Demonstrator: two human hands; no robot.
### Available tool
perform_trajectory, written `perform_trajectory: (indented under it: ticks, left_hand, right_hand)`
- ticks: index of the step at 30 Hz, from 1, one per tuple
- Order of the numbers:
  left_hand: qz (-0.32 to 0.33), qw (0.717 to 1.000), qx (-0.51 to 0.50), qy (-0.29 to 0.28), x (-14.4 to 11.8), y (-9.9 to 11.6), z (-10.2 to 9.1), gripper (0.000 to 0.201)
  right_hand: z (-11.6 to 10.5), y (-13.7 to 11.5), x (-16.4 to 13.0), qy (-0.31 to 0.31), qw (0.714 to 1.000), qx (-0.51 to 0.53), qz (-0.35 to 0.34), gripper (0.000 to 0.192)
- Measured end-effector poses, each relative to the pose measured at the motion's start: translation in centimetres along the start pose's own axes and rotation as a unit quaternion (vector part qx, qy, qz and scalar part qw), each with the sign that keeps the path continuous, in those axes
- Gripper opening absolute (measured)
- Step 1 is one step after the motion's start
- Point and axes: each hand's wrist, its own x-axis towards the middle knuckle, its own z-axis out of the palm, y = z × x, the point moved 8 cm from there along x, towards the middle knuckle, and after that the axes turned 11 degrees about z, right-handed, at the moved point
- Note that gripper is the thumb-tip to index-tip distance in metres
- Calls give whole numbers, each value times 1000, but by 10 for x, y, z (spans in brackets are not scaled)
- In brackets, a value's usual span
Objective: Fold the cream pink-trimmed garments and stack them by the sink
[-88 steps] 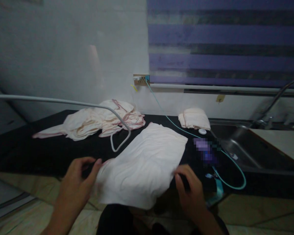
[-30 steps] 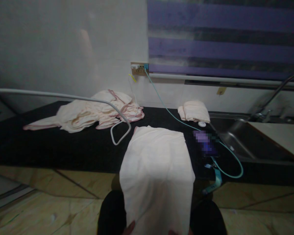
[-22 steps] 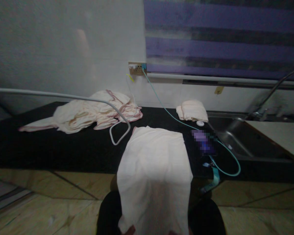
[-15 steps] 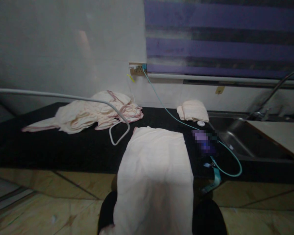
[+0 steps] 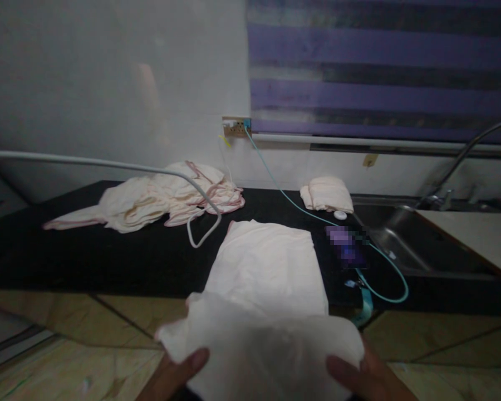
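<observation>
dim light; pale wall (image 5: pixel 87 83), purple-striped blind (image 5: pixel 379 47), black counter (image 5: pixel 108 259) with steel sink (image 5: pixel 421 239), yellowish floor (image 5: pixel 108 367).

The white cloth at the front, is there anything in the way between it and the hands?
Nothing visible is in the way: the left hand and right hand hold the near part of the white cloth, thumbs on top. The bent grey rod shows to its left, not between them.

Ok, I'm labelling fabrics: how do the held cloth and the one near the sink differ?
The held cloth is spread out; the folded cloth is compact. Left hand and right hand grip the held cloth; neither touches the folded cloth. The held cloth overhangs the front of the counter; the folded cloth sits at the back. Both are pale.
</observation>
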Motion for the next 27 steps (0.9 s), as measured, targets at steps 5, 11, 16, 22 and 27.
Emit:
perform_trajectory:
  ticks: [5,11,16,22,27]
  left_hand:
    - [22,993,-109,-33,60,64,54,81]
    - [43,958,-210,-193,132,105,117,52]
    - [152,953,-84,-248,181,93,130,55]
    - [410,774,418,-243,180,68,135,57]
    - [390,704,531,-266,171,53,137,62]
  right_hand:
    - [-20,-58,50,23,979,192,-59,67]
    - [-18,-129,110,-86,955,255,-126,46]
    - [-19,-130,161,-142,954,255,-69,50]
    - [-29,-103,189,-48,974,201,-94,52]
    - [-6,-111,155,18,950,-154,-271,54]
